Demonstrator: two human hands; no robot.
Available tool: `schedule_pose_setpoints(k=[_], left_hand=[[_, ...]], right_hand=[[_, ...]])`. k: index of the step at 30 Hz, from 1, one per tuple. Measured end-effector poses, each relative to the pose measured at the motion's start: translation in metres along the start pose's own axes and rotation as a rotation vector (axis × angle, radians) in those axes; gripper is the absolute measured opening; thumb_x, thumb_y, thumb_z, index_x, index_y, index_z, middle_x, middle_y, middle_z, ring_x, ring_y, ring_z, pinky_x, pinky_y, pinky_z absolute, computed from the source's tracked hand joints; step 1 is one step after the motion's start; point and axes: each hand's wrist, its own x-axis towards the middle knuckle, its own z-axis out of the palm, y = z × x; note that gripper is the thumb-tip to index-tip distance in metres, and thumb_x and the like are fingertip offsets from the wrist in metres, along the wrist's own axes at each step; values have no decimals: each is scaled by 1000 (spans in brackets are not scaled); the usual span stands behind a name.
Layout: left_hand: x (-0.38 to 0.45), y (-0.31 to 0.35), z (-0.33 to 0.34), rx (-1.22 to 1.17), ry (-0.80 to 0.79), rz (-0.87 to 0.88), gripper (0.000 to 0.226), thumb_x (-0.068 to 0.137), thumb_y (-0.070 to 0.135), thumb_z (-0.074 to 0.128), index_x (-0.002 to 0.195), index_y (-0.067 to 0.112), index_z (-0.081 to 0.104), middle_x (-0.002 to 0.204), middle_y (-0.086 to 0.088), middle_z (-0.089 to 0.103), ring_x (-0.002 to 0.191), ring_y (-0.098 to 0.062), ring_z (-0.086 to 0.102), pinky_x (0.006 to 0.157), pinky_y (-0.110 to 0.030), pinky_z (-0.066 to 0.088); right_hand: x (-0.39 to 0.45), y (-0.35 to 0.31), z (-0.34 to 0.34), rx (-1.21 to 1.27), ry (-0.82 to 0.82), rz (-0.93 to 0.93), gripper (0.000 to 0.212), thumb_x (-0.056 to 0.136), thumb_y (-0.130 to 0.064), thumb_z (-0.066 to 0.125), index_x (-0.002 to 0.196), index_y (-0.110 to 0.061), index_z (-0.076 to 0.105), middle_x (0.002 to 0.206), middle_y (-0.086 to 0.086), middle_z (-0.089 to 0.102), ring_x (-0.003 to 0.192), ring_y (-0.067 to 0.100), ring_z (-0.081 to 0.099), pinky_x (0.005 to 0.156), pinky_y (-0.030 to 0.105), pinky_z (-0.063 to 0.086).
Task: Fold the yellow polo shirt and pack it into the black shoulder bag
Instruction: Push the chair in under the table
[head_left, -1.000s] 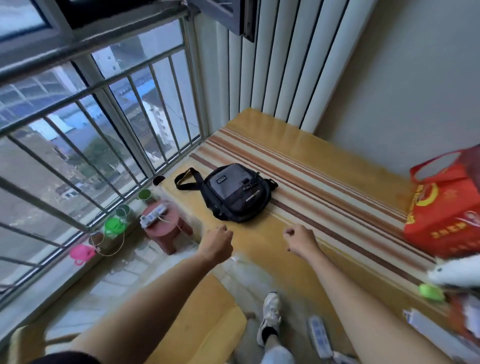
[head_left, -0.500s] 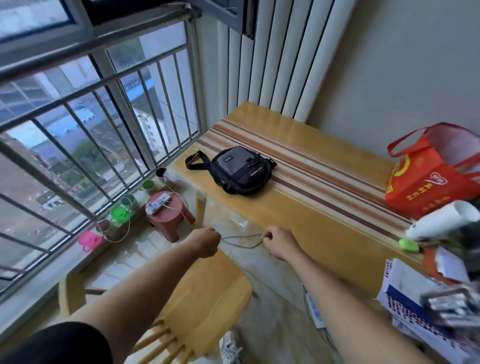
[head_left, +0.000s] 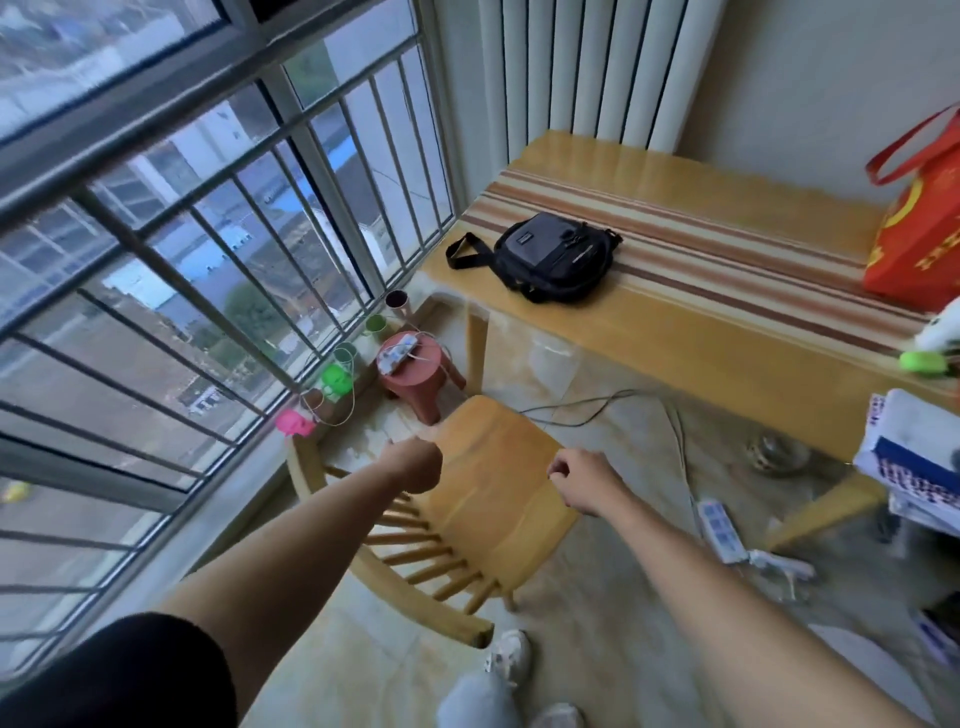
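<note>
Over the last second the view has pulled back from the bench (head_left: 691, 332): the black shoulder bag (head_left: 558, 255), which lay just beyond the knuckles, now sits well apart from both hands, flat on the striped bench top near its window end, strap trailing toward the window. The left hand (head_left: 413, 464) and right hand (head_left: 582, 480) have kept the same pose throughout, both arms stretched forward with fingers curled into loose fists, and each grip is closed on nothing. They now hang over the seat of a wooden chair (head_left: 488, 483) that has come into view below them. The yellow polo shirt is not visible anywhere here, so no folding has begun and the bag has not been touched; its zips appear closed, though that is hard to tell. My judgement is that the person is stepping away to fetch the shirt, so the task is at its very start. A red gift bag (head_left: 919, 244) stands at the bench's far right.
</note>
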Motion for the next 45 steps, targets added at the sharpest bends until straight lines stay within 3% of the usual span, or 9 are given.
schedule_pose_setpoints(k=[5,11,18,21,24,26,32,36,45], left_hand=[[-19,-37,15,68,-102,13,28,86,21,47,99,15,72,102,-5,71,91,-23,65,83,-38,57],[-22,-94,46,159,-175,2,32,89,22,44,107,11,68,114,-9,67,103,-29,63,94,-44,50],[-9,-156,55,275,165,-106,30,81,25,50,102,21,71,113,-4,67,118,-25,52,114,-53,17],[1,-168,44,300,110,-68,31,82,27,50,105,21,71,112,-1,68,110,-22,60,104,-44,34],[9,-169,39,307,33,-37,33,82,29,53,109,21,71,110,2,68,101,-20,66,82,-29,50],[12,-169,39,325,24,-45,32,84,34,52,109,22,69,110,2,67,100,-21,66,83,-32,53],[18,-163,34,206,96,-47,28,79,38,52,94,22,69,96,1,70,88,-22,67,71,-28,52],[30,-150,14,128,125,-36,26,78,35,51,90,19,69,97,0,71,90,-22,69,70,-27,51],[87,-109,-46,35,220,-34,29,77,34,51,92,18,71,89,2,71,81,-19,69,62,-26,53]], right_hand=[[-22,-40,35,50,-89,-9,21,98,-24,48,106,-19,67,90,2,68,77,22,69,68,39,58],[-21,-85,100,-5,-300,142,26,96,-25,46,115,-16,63,98,12,72,78,25,72,71,38,59],[-17,-97,190,-182,-436,469,42,96,-36,46,122,-8,63,124,12,64,104,29,62,81,33,47],[-26,-99,202,-61,-435,593,55,98,-47,40,137,-11,53,143,12,50,105,30,62,88,38,51],[-23,-89,213,34,-354,640,56,95,-52,37,133,-15,55,126,11,60,76,28,69,75,36,55],[-11,-73,229,33,-297,678,49,85,-50,43,121,-23,63,121,5,65,91,29,69,79,37,53],[-33,-97,194,0,-190,797,14,87,-29,64,97,-19,62,107,1,65,92,23,61,78,31,48],[-20,-84,176,-20,-133,829,28,89,-14,52,112,-18,66,117,2,67,105,25,66,82,31,51],[33,-43,99,-62,-145,834,15,90,-11,50,98,-12,63,115,6,66,103,26,65,83,33,51]])
